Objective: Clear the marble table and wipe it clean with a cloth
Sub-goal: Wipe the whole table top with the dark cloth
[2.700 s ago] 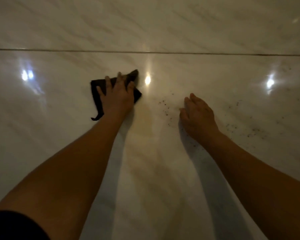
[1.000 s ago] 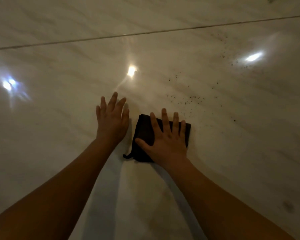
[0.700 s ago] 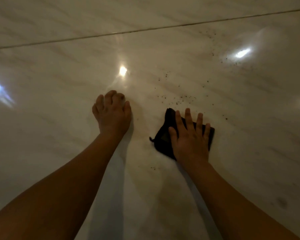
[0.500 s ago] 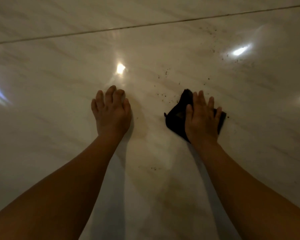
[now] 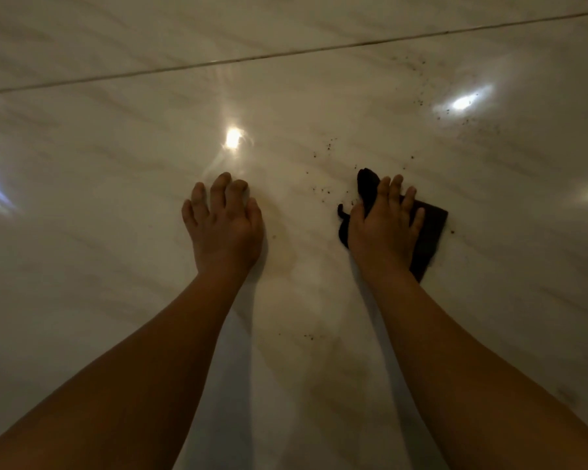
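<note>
forearms: two, bare, enter from the bottom edge and run up toward mid-frame, well apart
table (image 5: 116, 198): polished pale marble, faint grey veining, glossy, fills the whole view
near crumbs (image 5: 309, 336): a few tiny dark specks on the marble between the two forearms, not countable
left hand (image 5: 224, 225): palm down on bare marble, fingers curled at the tips and slightly apart, holding nothing
right hand (image 5: 384, 228): palm down on top of the cloth, fingers extended and a little spread, pressing it flat, not pinching
cloth (image 5: 428, 232): one, dark, soft, crumpled fabric; lies on the marble under the right hand, right of centre; squarish corner sticks out right of the hand, bunched point sticks out past the fingertips, small tail on the left side
blocking: right hand covers most of the cloth, so its full shape cannot be told
mid crumbs (image 5: 323, 189): scatter of dark grains just left of the cloth, more beyond it; too many and too small to count
glare (image 5: 233, 139): four bright light spots on the marble, one past the left hand, one at the left edge, two at the right
far crumbs (image 5: 469, 122): loose band of specks at upper right near the right glare
seam (image 5: 286, 56): one thin dark line across the far marble, tilted up to the right
</note>
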